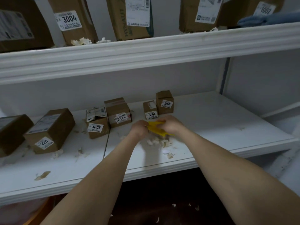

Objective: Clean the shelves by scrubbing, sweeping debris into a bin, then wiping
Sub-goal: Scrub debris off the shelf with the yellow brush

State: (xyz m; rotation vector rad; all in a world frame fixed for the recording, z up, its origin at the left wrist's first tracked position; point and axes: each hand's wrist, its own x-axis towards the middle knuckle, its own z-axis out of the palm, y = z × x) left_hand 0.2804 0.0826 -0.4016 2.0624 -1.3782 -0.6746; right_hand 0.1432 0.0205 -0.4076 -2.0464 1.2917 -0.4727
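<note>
Both my hands reach onto the white lower shelf [211, 124]. My left hand [139, 128] and my right hand [170, 125] together grip a flat yellow scraper [156, 129], its edge angled down toward the shelf. Just in front of the scraper lies a small heap of pale debris [159, 142]. More scraps lie scattered on the left half of the shelf, including a tan flake [42, 175] near the front edge. Part of the scraper is hidden by my fingers.
Several labelled cardboard boxes stand at the back of the lower shelf, such as box 3005 [97, 125] and box 3004 [150, 110]. The upper shelf [146, 51] holds larger boxes, debris and a blue cloth [266, 19]. An orange bin rim [37, 213] shows below left.
</note>
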